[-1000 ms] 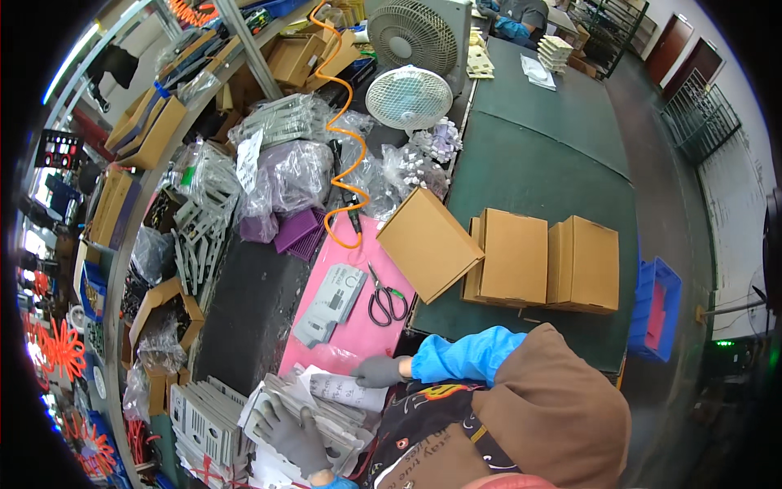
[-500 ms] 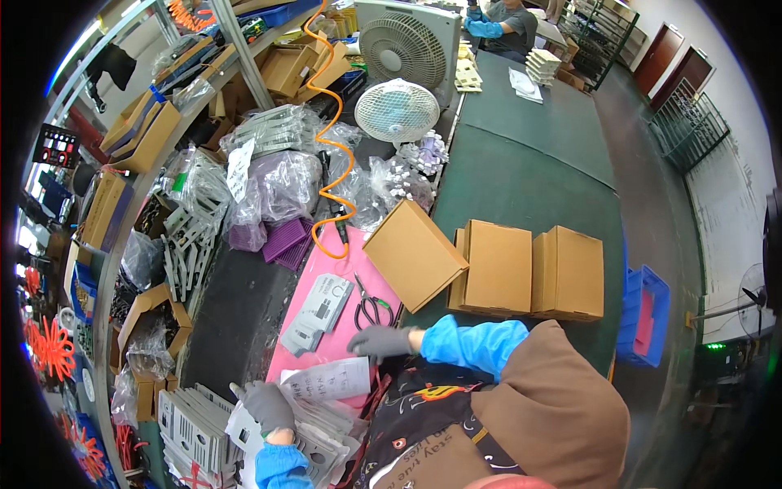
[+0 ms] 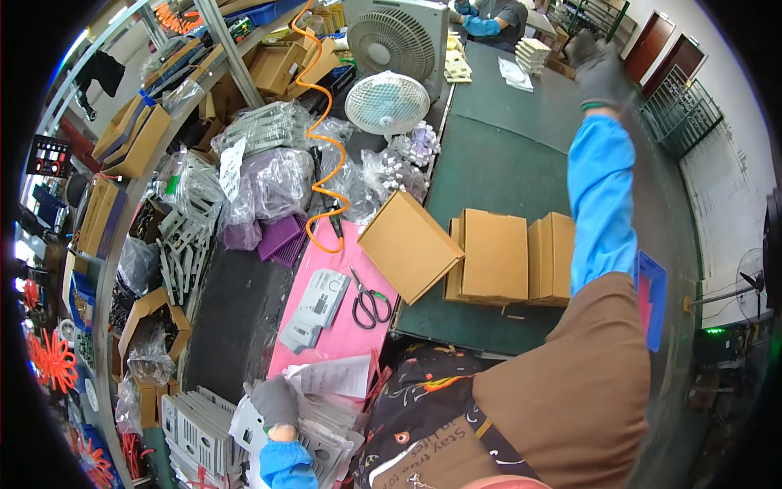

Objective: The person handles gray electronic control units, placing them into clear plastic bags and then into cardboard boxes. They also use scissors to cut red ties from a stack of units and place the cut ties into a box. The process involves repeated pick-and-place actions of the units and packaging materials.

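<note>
- The left grip, a hand in a dark grey knitted glove, lies on the stack of flat pale grey plates with cut-outs near the lower edge; whether its fingers pinch a plate or only rest there, I cannot tell.
- The right grip, gloved in the same grey, is raised at the upper right, well apart from the plates; it is blurred, so I cannot tell how its fingers stand.
- A bright blue sleeve covers the right forearm.
- A white paper sheet with writing lies just beside the stack, partly over the bright pink sheet.
- A second pile of grey slotted plates stands to the left of the stack.
- On the pink sheet, a single grey plate lies near black-handled scissors.
- A tilted brown cardboard box and further brown cardboard boxes sit to the right, on the dark green table.
</note>
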